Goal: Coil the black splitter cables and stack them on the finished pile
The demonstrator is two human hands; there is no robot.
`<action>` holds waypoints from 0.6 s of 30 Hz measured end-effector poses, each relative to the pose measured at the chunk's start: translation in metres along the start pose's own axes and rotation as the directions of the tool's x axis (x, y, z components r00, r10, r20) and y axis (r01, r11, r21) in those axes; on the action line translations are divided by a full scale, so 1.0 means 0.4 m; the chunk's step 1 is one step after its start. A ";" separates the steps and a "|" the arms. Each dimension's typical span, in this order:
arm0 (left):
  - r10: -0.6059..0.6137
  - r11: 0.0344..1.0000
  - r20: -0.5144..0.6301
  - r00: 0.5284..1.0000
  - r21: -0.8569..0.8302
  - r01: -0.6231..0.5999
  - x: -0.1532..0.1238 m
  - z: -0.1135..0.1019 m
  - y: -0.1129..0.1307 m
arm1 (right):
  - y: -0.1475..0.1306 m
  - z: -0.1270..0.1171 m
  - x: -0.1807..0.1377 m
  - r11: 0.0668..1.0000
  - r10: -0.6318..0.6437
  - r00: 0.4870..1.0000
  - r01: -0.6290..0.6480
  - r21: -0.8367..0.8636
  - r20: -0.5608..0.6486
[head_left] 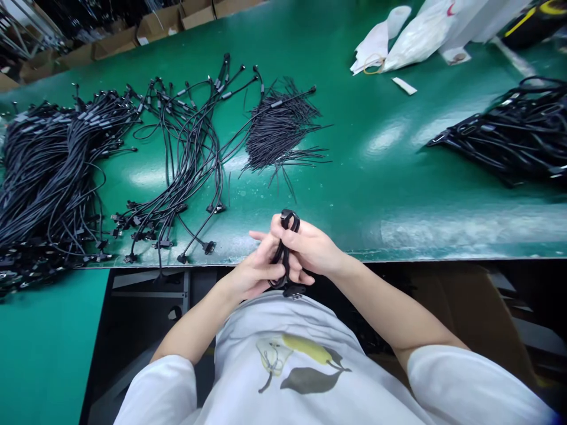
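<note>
A black cable [283,254], folded into a small bundle, is held between both hands just in front of the table's near edge. My left hand [259,268] closes on its lower left side with the thumb across it. My right hand [312,248] pinches the upper part of the loops between thumb and fingers. At the bottom of the bundle a black connector [293,291] sticks out. Ahead of the hands lies a pile of thin black ties [281,127]. Loose black cables [190,153] with connectors spread out to the left of it.
A thick heap of black cables [48,171] covers the far left of the green table [354,189]. Bundled black cables [518,130] lie at the right. White plastic bags [416,41] and a white scrap [404,86] are at the back right. Cardboard boxes [159,25] line the far edge.
</note>
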State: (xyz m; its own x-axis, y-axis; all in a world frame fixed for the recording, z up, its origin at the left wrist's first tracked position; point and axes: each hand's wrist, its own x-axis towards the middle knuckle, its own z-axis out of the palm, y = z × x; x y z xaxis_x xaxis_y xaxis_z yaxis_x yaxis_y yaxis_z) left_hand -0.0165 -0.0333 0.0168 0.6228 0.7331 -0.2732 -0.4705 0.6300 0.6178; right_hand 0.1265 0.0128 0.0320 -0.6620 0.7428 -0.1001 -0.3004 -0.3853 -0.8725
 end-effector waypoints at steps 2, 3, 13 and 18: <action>-0.018 0.999 -0.002 1.000 -0.027 0.018 -0.001 0.006 0.002 | 0.006 0.006 0.001 0.999 -0.046 0.998 0.045 -0.017 -0.039; -0.022 0.999 -0.011 1.000 -0.048 0.021 0.001 0.009 0.000 | 0.009 0.007 0.003 0.997 -0.079 0.996 0.078 -0.022 -0.052; 0.283 0.684 -0.277 0.918 0.729 0.009 0.005 -0.038 -0.007 | -0.010 -0.080 -0.032 0.340 -0.544 0.834 0.322 -0.884 0.094; 0.172 0.236 -0.124 0.977 0.968 0.082 -0.002 -0.033 0.045 | -0.004 -0.082 -0.057 -0.379 -0.190 0.833 0.426 -0.822 0.520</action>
State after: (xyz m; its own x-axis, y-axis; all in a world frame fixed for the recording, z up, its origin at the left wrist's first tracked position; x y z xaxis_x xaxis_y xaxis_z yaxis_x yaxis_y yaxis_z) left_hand -0.0337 -0.0189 0.0185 0.4497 0.8568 -0.2523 0.5449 -0.0394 0.8376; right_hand 0.1647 0.0143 0.0200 -0.8513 0.4074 0.3306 0.3957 0.9123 -0.1052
